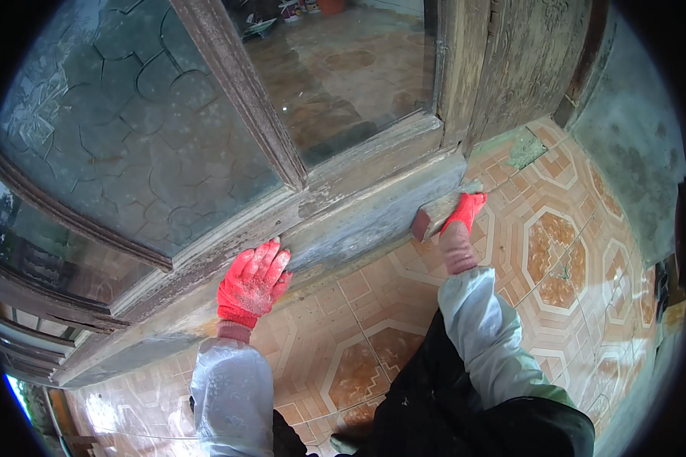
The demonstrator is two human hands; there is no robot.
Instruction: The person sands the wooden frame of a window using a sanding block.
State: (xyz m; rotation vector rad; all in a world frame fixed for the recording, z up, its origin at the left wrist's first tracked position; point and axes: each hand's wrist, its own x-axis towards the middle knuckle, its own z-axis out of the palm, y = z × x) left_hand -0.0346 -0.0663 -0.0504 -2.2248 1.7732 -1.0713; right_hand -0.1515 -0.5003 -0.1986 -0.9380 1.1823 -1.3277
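Note:
My left hand (254,282), in a dusty red glove, rests with its fingers stretched along the weathered wooden bottom rail (343,183) of a glazed frame. Below that rail runs a grey sill face (373,217), with smears on its surface. Lower and to the right, my right hand (465,212) also wears a red glove. Its fingers are closed on a dusty block (433,216) with a beige side and a red-brown end. The block is beside the right part of the sill face, just above the floor; whether it touches the sill I cannot tell.
Patterned glass (145,145) and a clear pane (343,84) fill the frame above my hands. A worn wooden panel (533,61) stands at the upper right, next to a grey wall (633,145). Patterned tiles (556,251) cover the floor, with a greenish patch (526,148) near the panel.

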